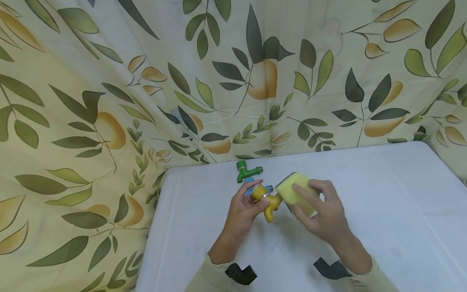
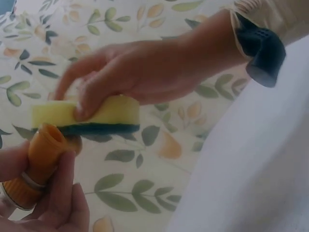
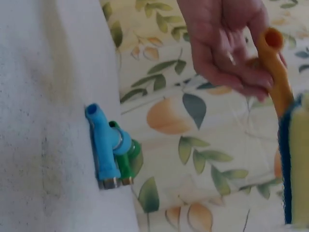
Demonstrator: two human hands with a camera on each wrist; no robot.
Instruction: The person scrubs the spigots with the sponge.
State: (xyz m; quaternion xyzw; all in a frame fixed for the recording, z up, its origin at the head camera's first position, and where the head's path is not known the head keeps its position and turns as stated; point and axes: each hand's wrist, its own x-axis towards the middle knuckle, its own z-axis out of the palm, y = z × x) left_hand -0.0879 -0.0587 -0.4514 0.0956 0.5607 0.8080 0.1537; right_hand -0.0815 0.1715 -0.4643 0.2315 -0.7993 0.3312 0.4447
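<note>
Leaf-and-fruit cloth (image 1: 80,142) hangs in folds from 9 o'clock round past 12 to 2 o'clock, backing a white table (image 1: 386,202). Near the middle of the head view, a yellow tap (image 1: 271,205) is held up over the table, its spout pointing to 6 o'clock and its ribbed collar to 10 o'clock. On its 8 o'clock side, the left hand (image 1: 240,211) grips it by the collar, thumb and fingers closed about that part.

Between 2 and 3 o'clock of the yellow tap is a sponge (image 1: 297,194), pale yellow with a dark scouring face turned toward the tap; the tap's end appears to touch that face. From 4 o'clock, the right hand (image 1: 326,217) pinches the sponge, thumb and fingers spread only as wide as its body.

At 11 o'clock of the yellow tap, a green tap (image 1: 249,172) lies near the table's far edge. Just beside it, toward 6 o'clock, is a blue tap (image 3: 102,145), partly hidden in the head view by the left hand and the yellow tap; whether the two touch, I cannot tell.
</note>
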